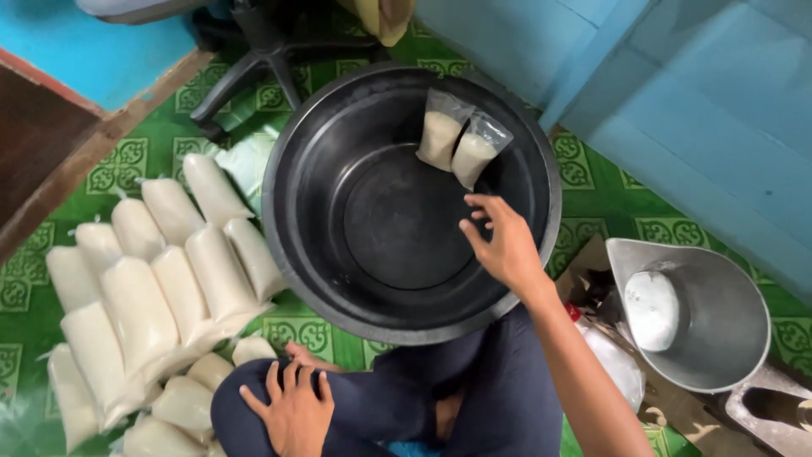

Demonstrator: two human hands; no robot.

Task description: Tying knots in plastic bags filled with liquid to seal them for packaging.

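Large black round basin, centre of the frame, standing on a green patterned floor; its inside is bare except for two small clear bags part-filled with a pale white grain or powder, leaning side by side against the inner wall at the upper right of the basin, the two touching each other. Right hand, reaching in over the lower right rim of the basin, fingers spread apart and holding nothing, fingertips just below the two small bags but not touching them. Left hand, bottom centre-left of the frame, lying flat with fingers splayed on the person's knee in dark blue trousers, gripping nothing. The person sits cross-legged on the floor just below the basin, a bare foot showing between knee and basin. Stack of long filled bags, left of the frame, many clear bags of the same pale white contents, laid in overlapping rows on the floor just beside the basin and running down to the lower left corner near the left hand. Metal scale pan, right of the frame, a grey scoop-shaped pan holding a small white patch of the contents, well apart from the bags in the basin. Black chair base, upper left of the frame, beyond the basin. Blue painted wall or cabinet, upper right of the frame.
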